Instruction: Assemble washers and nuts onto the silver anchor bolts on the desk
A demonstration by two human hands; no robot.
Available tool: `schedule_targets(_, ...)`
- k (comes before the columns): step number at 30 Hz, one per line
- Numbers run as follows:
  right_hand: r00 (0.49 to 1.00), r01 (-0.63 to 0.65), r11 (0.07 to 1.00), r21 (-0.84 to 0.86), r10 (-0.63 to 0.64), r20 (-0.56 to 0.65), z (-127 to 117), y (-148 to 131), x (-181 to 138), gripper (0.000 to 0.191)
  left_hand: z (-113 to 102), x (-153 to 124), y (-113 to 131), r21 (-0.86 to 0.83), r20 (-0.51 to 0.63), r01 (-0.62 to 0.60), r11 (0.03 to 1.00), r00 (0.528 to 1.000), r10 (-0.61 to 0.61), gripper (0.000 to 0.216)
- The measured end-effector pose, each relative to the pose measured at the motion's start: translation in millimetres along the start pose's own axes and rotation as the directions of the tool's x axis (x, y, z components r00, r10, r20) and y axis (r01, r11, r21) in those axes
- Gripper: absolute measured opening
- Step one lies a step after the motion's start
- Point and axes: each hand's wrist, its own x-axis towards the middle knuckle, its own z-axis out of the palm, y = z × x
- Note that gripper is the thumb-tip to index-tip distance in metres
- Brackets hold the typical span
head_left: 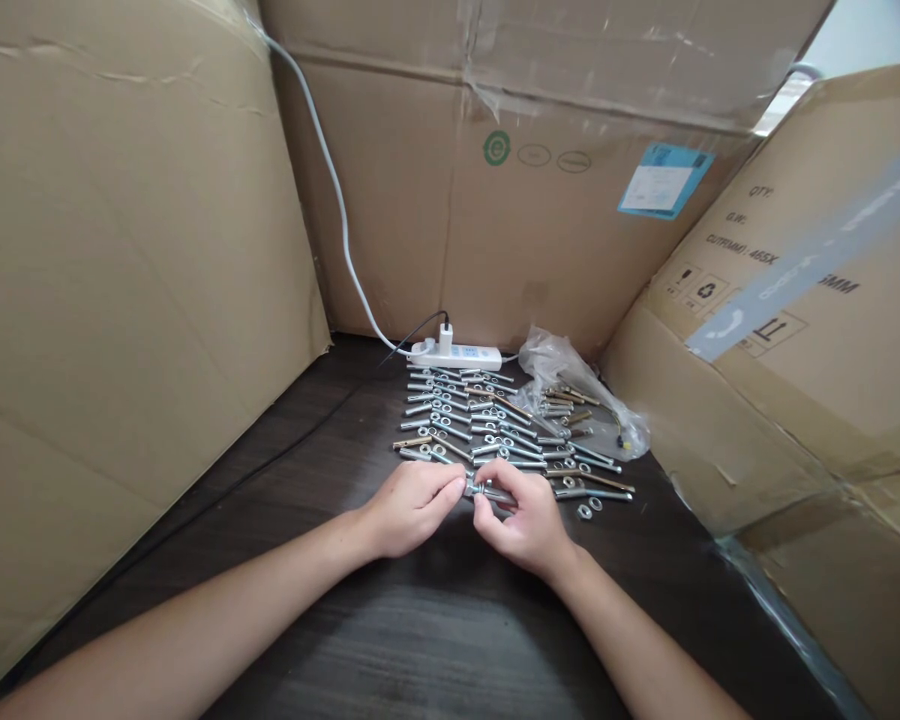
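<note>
My left hand (418, 506) is closed, thumb against fingers, at the left end of a silvery expansion bolt (498, 495). On the other side, my right hand (523, 518) curls round the same bolt, finger and thumb close to the rings on it. The bolt lies roughly level between both hands, partly covered by fingers. Just beyond them, rows of metal bolts and sleeves (439, 412), some silvery and some brassy, lie with washers and nuts among them. A loose nut (584, 512) and a washer (596, 505) sit to the right of my right hand.
Behind the rows is a white power strip (457, 356) with a plug and cables. A clear plastic bag (562, 365) holding brassy parts rests at the back right. Cardboard boxes (435, 200) wall in the dark table (420, 640). A black cable (270, 462) crosses the left side.
</note>
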Motion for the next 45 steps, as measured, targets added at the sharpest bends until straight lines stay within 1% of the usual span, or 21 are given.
schedule_targets(2,1.0,-0.006,1.0,-0.001,0.006,0.007,0.3,1.0,-0.9,0.005,-1.1,-0.7,2.3,0.015,-0.046,0.019,1.0,0.999,-0.019,0.031)
schedule_targets(5,1.0,-0.014,1.0,-0.001,0.014,0.004,0.9,2.2,-1.4,0.006,-3.2,-2.1,5.8,-0.024,-0.098,0.004,1.0,0.995,-0.006,0.019)
schedule_targets(10,1.0,-0.026,1.0,0.009,0.026,0.0,2.2,4.5,-1.5,0.006,-3.0,-2.9,7.9,-0.029,-0.034,-0.012,0.999,0.999,0.011,0.019)
schedule_targets(17,0.999,-0.02,1.0,-0.008,0.02,0.031,2.9,4.9,-2.3,0.006,1.9,0.0,3.6,0.007,-0.04,0.023,1.0,0.999,-0.023,0.019)
schedule_targets(18,0.999,-0.017,1.0,-0.01,0.018,0.028,2.5,4.0,-1.6,0.006,2.4,0.7,2.3,0.02,-0.063,0.041,0.999,0.997,-0.039,0.02)
schedule_targets(20,1.0,-0.02,1.0,-0.012,0.02,0.014,1.4,2.3,-0.3,0.006,3.6,2.7,-0.2,0.014,-0.149,0.089,0.996,0.985,-0.086,0.025)
schedule_targets(22,1.0,-0.025,1.0,-0.014,0.025,0.001,0.5,1.1,0.4,0.007,4.8,5.3,-1.5,-0.092,-0.238,0.131,0.987,0.96,-0.149,0.031)
schedule_targets(23,1.0,-0.027,1.0,-0.012,0.027,-0.001,0.4,1.0,0.5,0.007,5.4,6.6,-1.3,-0.194,-0.255,0.146,0.97,0.947,-0.194,0.033)
schedule_targets(24,1.0,-0.028,1.0,-0.008,0.028,-0.001,0.5,1.0,0.4,0.007,5.9,7.7,-0.5,-0.323,-0.241,0.174,0.93,0.935,-0.259,0.035)
schedule_targets(25,1.0,-0.029,1.0,-0.003,0.029,0.001,0.7,1.4,0.1,0.007,6.3,8.4,0.9,-0.461,-0.188,0.22,0.86,0.923,-0.336,0.037)
schedule_targets(26,1.0,-0.03,1.0,0.002,0.03,0.002,1.1,1.9,-0.2,0.008,6.3,8.7,2.8,-0.586,-0.099,0.283,0.759,0.905,-0.414,0.037)
schedule_targets(27,0.999,-0.032,0.999,0.006,0.032,0.003,1.6,2.5,-0.6,0.009,6.1,8.7,5.0,-0.684,0.02,0.36,0.634,0.879,-0.477,0.037)
schedule_targets(28,0.999,-0.035,0.999,0.012,0.035,0.002,2.0,3.1,-0.9,0.01,5.5,8.4,7.0,-0.745,0.153,0.44,0.502,0.844,-0.513,0.036)
schedule_targets(29,0.999,-0.039,0.999,0.018,0.039,0.001,2.3,3.7,-1.2,0.011,4.7,7.8,8.8,-0.772,0.28,0.508,0.381,0.811,-0.514,0.035)
schedule_targets(30,0.999,-0.041,0.999,0.024,0.041,0.001,2.5,4.1,-1.3,0.011,3.7,7.2,10.2,-0.78,0.384,0.558,0.283,0.784,-0.488,0.033)
schedule_targets(31,0.999,-0.042,0.999,0.032,0.042,0.002,2.6,4.3,-1.4,0.012,2.9,6.5,11.0,-0.78,0.46,0.591,0.205,0.765,-0.45,0.032)
schedule_targets(33,0.999,-0.04,0.998,0.045,0.04,0.013,2.4,4.2,-1.2,0.014,2.0,5.5,11.1,-0.784,0.541,0.614,0.093,0.748,-0.384,0.028)
schedule_targets(35,0.999,-0.031,0.998,0.052,0.03,0.028,2.3,3.6,-0.8,0.016,2.5,5.2,10.4,-0.797,0.556,0.604,0.026,0.749,-0.36,0.026)
schedule_targets(37,0.999,-0.023,0.998,0.055,0.021,0.047,2.4,2.9,-0.2,0.019,3.6,5.5,9.9,-0.808,0.548,0.589,-0.006,0.749,-0.373,0.024)
schedule_targets(41,0.997,-0.013,0.999,0.044,0.01,0.077,2.7,3.1,0.6,0.024,5.6,6.4,9.4,-0.823,0.521,0.568,-0.016,0.742,-0.422,0.026)
schedule_targets(45,0.995,-0.025,1.0,0.014,0.024,0.092,3.4,6.6,-0.2,0.027,6.2,7.0,7.9,-0.837,0.497,0.547,-0.012,0.75,-0.437,0.024)
